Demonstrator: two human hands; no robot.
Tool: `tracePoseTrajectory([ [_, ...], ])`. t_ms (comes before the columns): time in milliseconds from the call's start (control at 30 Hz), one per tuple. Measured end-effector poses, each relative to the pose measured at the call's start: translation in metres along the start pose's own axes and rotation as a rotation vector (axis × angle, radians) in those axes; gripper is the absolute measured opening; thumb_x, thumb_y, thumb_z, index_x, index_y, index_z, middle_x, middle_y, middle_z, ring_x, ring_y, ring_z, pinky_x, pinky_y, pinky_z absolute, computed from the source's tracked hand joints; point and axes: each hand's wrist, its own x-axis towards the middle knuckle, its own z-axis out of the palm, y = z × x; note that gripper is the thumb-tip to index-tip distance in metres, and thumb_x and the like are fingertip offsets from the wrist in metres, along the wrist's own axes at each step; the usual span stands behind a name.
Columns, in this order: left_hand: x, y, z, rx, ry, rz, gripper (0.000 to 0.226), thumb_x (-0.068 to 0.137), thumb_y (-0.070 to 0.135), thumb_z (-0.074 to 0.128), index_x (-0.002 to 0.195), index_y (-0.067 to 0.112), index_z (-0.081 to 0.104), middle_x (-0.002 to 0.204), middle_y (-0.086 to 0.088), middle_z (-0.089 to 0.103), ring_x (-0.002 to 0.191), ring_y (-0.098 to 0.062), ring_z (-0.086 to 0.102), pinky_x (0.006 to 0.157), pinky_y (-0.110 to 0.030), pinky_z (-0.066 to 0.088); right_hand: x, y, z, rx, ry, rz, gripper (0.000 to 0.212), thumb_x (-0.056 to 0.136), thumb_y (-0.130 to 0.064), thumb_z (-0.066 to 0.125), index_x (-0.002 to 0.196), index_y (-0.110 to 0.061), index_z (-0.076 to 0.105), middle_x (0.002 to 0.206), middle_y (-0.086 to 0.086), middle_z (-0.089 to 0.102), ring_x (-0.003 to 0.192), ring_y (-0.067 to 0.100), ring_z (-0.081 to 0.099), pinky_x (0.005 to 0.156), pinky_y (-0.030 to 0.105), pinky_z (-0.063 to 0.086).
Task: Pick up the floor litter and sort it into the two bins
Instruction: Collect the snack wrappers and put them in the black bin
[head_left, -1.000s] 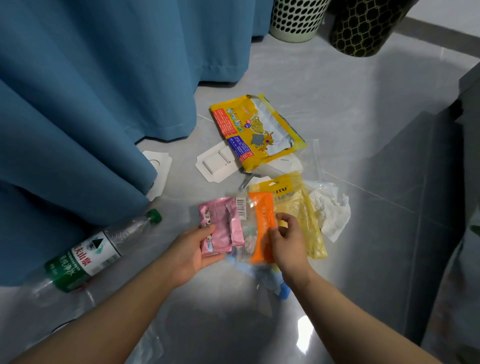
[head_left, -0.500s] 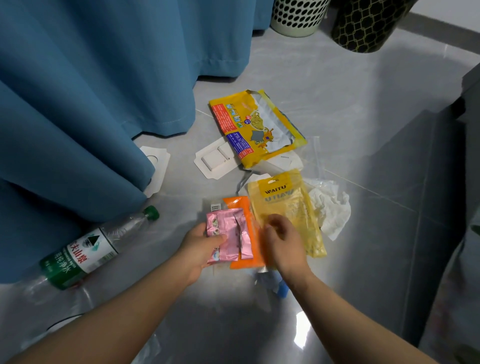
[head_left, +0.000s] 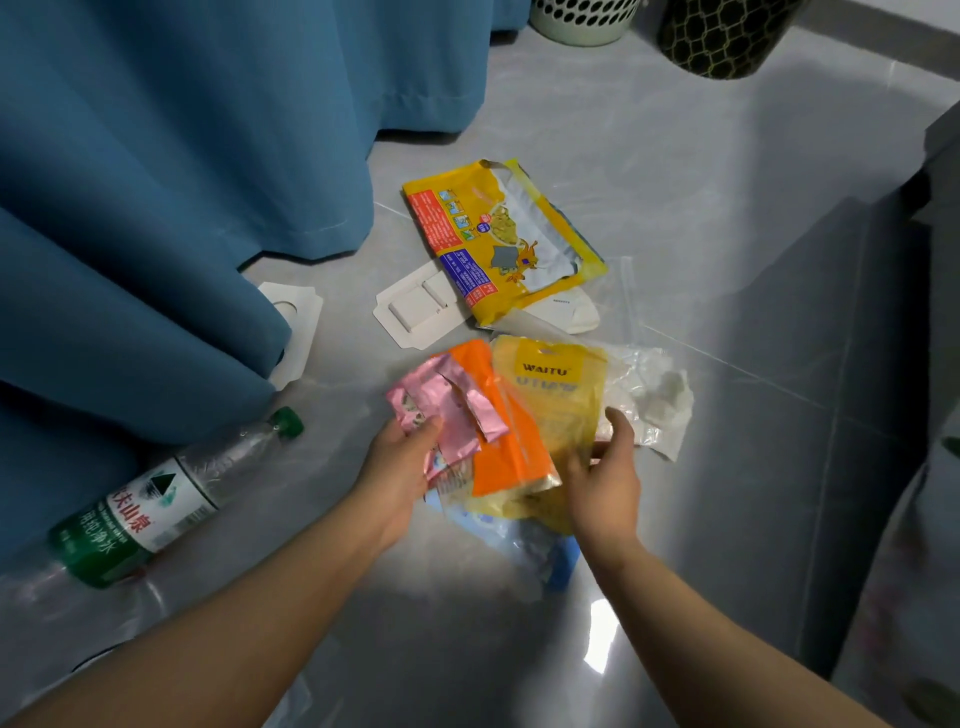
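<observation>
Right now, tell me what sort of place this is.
Likely a room in a home: a long blue fabric curtain hangs to the glossy grey tiled floor, and a white perforated plastic bin and a black patterned bin stand on it.

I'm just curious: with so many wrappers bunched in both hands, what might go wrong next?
The left hand seems to pinch the pink wrapper and orange packet by one end; either might slip out. The yellow pouch in the right hand overlaps them, so mixed litter could get binned together. The bottle by the curtain may be overlooked.
</observation>
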Motion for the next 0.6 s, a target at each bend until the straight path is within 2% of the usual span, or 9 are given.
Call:
tracePoseTrajectory([
  [67,0.004,0.005,-0.001,-0.001,0.027,0.019,0.016,0.099,0.015,0.046,0.098,0.019,0.061,0.099,-0.001,0.068,0.087,-0.017,0.065,0.083,-0.033,0.051,0.000,-0.005,0.006,0.103,-0.017,0.018,0.048,0.091,-0.011,0.055,0.134,-0.024,0.040,0.095,0.001,0.057,0.091,0.023,0.057,0.087,0.039,0.048],
  [133,0.008,0.010,-0.001,0.040,0.055,0.045,0.014,0.098,0.019,0.047,0.101,0.020,0.061,0.107,-0.004,0.069,0.097,-0.022,0.066,0.092,-0.040,0.051,0.002,-0.011,0.013,0.285,-0.067,0.094,0.033,0.092,-0.009,0.054,0.121,-0.023,0.050,0.101,0.007,0.062,0.092,0.024,0.062,0.088,0.042,0.052],
  [200,0.010,0.013,0.001,0.067,0.067,0.068,0.015,0.098,0.022,0.047,0.106,0.022,0.060,0.113,-0.006,0.068,0.104,-0.024,0.064,0.096,-0.042,0.049,0.001,-0.021,0.017,0.468,-0.127,0.168,0.020,0.093,-0.004,0.052,0.105,-0.019,0.056,0.095,0.010,0.065,0.080,0.021,0.064,0.073,0.034,0.055],
  [300,0.012,0.018,0.003,0.147,0.130,0.115,0.017,0.098,0.022,0.047,0.111,0.023,0.058,0.110,-0.004,0.067,0.099,-0.022,0.064,0.091,-0.037,0.051,0.002,-0.033,0.018,0.641,-0.181,0.218,0.022,0.094,-0.003,0.046,0.091,-0.019,0.061,0.077,0.005,0.066,0.067,0.018,0.061,0.055,0.024,0.051],
  [367,0.012,0.023,0.004,0.208,0.171,0.140,0.019,0.097,0.023,0.049,0.112,0.020,0.060,0.107,-0.004,0.068,0.097,-0.023,0.065,0.088,-0.037,0.052,0.006,-0.041,0.016,0.686,-0.218,0.266,0.022,0.098,-0.016,0.041,0.089,-0.018,0.061,0.066,-0.002,0.064,0.064,0.016,0.058,0.051,0.022,0.049],
  [400,0.012,0.026,0.005,0.257,0.191,0.154,0.017,0.096,0.024,0.051,0.108,0.020,0.061,0.106,-0.006,0.068,0.097,-0.024,0.065,0.089,-0.039,0.052,0.008,-0.046,0.015,0.690,-0.260,0.286,0.026,0.099,-0.026,0.039,0.089,-0.019,0.062,0.067,-0.003,0.064,0.067,0.016,0.059,0.056,0.024,0.051],
  [467,0.010,0.037,0.008,0.344,0.221,0.179,0.009,0.093,0.028,0.055,0.095,0.021,0.060,0.104,-0.009,0.069,0.097,-0.028,0.065,0.090,-0.047,0.052,0.007,-0.057,0.012,0.653,-0.321,0.274,0.026,0.097,-0.037,0.043,0.097,-0.020,0.062,0.085,0.002,0.069,0.079,0.017,0.064,0.072,0.031,0.054],
  [533,0.004,0.053,0.011,0.395,0.234,0.185,0.010,0.091,0.031,0.056,0.091,0.021,0.060,0.102,-0.010,0.069,0.095,-0.029,0.065,0.089,-0.050,0.052,0.003,-0.074,0.008,0.554,-0.334,0.201,0.022,0.089,-0.034,0.060,0.105,-0.018,0.060,0.094,0.002,0.070,0.081,0.015,0.068,0.071,0.030,0.055],
  [600,-0.012,0.076,0.015,0.429,0.247,0.191,0.013,0.091,0.031,0.056,0.094,0.019,0.062,0.101,-0.009,0.069,0.094,-0.029,0.065,0.088,-0.049,0.053,-0.006,-0.094,0.000,0.500,-0.299,0.186,0.032,0.082,-0.027,0.071,0.109,-0.015,0.059,0.095,0.002,0.071,0.081,0.016,0.070,0.072,0.030,0.057],
])
